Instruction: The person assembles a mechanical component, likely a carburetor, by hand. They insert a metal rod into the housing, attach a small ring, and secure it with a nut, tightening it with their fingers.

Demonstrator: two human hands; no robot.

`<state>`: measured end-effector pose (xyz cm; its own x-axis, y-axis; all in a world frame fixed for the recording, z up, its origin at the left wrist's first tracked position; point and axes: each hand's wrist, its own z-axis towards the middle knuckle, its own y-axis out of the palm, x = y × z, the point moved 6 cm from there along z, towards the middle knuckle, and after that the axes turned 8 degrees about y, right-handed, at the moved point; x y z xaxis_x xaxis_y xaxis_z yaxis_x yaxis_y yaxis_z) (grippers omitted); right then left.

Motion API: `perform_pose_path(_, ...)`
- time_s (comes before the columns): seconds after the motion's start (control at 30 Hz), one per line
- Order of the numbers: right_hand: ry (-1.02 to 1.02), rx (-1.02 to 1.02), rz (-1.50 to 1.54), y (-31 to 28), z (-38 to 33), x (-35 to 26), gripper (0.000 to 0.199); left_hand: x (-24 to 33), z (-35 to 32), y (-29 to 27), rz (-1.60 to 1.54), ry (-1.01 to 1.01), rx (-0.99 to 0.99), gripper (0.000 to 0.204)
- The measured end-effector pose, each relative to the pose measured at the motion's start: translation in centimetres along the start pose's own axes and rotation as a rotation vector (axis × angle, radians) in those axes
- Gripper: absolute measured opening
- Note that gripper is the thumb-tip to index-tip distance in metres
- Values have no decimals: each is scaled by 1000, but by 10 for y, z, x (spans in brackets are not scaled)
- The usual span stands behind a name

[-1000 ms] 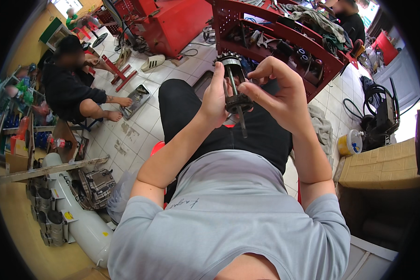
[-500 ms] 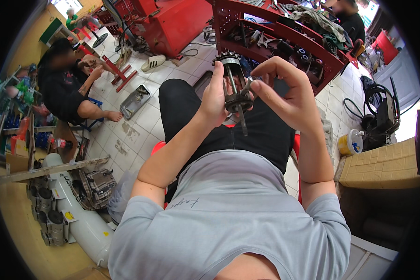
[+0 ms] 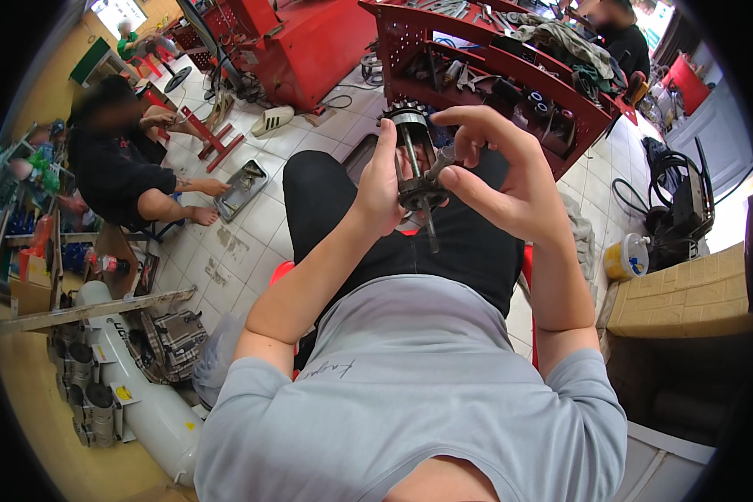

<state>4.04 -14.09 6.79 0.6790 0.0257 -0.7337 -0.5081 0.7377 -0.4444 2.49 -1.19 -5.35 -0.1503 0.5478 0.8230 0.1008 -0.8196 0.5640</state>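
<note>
I sit on a red stool (image 3: pixel 280 271) in black trousers and a grey shirt. Both hands are raised over my lap around a metal shaft assembly (image 3: pixel 417 163) that has a toothed gear at its far end and a thin rod pointing toward me. My left hand (image 3: pixel 379 182) grips the left side of the part. My right hand (image 3: pixel 498 171) closes over its right side, with thumb and fingers pinching a small metal piece against it.
A red tool trolley (image 3: pixel 510 63) full of tools stands just past my knees. A person in black (image 3: pixel 117 163) sits at the left by a metal tray (image 3: pixel 243 188). An air compressor tank (image 3: pixel 138 393) lies lower left; a cardboard box (image 3: pixel 686 293) and yellow tub (image 3: pixel 623 258) sit at the right.
My hands have shifted slightly on the part, with the right fingers turning around it. The seated person at the left has moved an arm.
</note>
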Motion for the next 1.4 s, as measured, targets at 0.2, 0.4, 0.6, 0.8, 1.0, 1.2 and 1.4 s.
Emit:
perform_pose_path(0.2, -69, 12, -167, -2, -2, 4, 20, 5, -6, 6, 47, -20, 59, 72)
perform_pose_path(0.4, -98, 22, -69, 2, -1, 2, 17, -2, -2, 3, 52, -32, 3, 74)
perform_pose_path(0.6, -47, -13, -141, 1, -2, 3, 19, -1, 0, -2, 101, 2, -101, 78)
perform_pose_path(0.8, -86, -4, -171, 2, -3, 3, 21, 0, -3, 5, 48, -12, -27, 78)
perform_pose_path(1.0, -57, 27, -68, 1, -3, -2, 19, -2, -2, 5, 35, -20, -54, 79)
perform_pose_path(1.2, -68, 17, -170, 0, -4, 1, 16, -3, -3, 6, 41, -36, 9, 82)
perform_pose_path(1.4, -127, -34, -189, 1, -4, -1, 16, -3, -2, 5, 29, -23, -38, 79)
